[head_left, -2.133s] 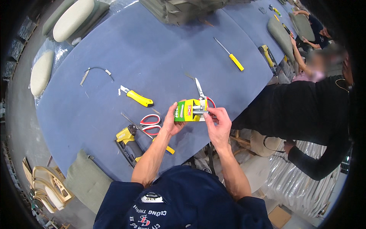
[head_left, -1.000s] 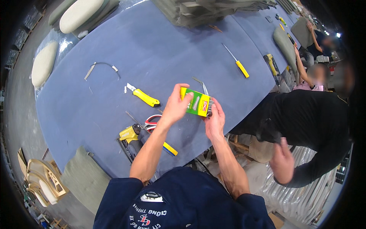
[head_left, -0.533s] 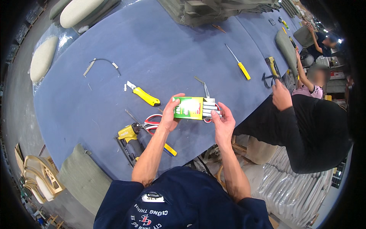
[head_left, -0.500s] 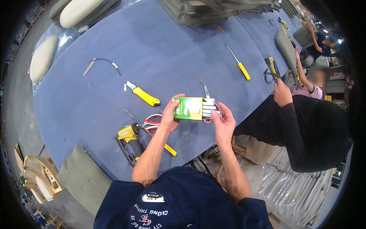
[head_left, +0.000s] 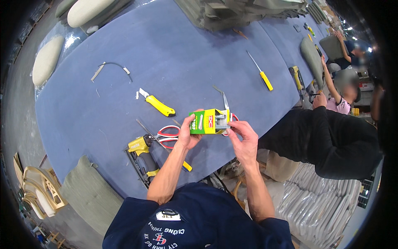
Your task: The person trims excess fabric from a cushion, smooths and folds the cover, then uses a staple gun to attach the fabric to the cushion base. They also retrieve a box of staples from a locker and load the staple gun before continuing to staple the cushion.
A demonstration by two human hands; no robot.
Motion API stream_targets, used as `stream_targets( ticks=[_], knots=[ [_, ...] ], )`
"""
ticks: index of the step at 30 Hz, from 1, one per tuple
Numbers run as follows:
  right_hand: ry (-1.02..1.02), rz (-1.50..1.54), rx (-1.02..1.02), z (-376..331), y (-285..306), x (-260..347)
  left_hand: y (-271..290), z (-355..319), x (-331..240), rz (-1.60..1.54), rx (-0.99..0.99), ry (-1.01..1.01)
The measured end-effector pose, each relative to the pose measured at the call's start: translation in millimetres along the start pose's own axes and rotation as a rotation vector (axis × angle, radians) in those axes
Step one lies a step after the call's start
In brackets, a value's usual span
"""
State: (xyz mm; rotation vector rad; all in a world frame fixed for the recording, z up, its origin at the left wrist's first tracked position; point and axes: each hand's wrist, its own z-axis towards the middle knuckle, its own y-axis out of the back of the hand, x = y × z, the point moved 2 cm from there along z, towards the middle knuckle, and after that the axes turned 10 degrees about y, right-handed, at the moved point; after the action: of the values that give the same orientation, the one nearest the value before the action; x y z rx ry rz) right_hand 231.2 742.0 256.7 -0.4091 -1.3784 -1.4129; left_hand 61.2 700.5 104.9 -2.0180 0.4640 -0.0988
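My left hand (head_left: 189, 133) is closed around a green and yellow cardboard box (head_left: 202, 122), held above the near part of the table. The box's right end is open and shows metal staple strips (head_left: 222, 119) inside. At that opening, the thumb and fingers of my right hand (head_left: 244, 143) pinch the end of a staple strip. Partly hidden behind my hands lies a pair of scissors (head_left: 168, 132) with red and white handles. A yellow and black staple gun (head_left: 142, 150) rests on the table left of my left forearm.
On the blue table (head_left: 124, 37) lie a yellow utility knife (head_left: 161, 106), a yellow-handled screwdriver (head_left: 265, 79) and a bent dark strip (head_left: 112, 63). Stacked fabric (head_left: 232, 14) covers the far edge. A dark-sleeved co-worker (head_left: 331, 141) is close on the right, near another staple gun (head_left: 297, 78).
The box has turned so its open end shows more, and the staple strips stick out less. My right fingers have closed at the opening. The co-worker's hand has left the staple gun.
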Motion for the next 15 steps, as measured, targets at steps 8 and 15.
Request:
stream_targets(
  ticks=[8, 15],
  knots=[
    [0.276, -0.184, 0.038, 25.4, 3.1, 32.4, -9.7, 2.9, 11.4, -0.120, 0.120, 0.167],
    [0.188, 0.031, -0.070, 31.6, -1.0, 39.2, -19.6, 7.5, 19.7, -0.196, 0.241, 0.225]
  ],
)
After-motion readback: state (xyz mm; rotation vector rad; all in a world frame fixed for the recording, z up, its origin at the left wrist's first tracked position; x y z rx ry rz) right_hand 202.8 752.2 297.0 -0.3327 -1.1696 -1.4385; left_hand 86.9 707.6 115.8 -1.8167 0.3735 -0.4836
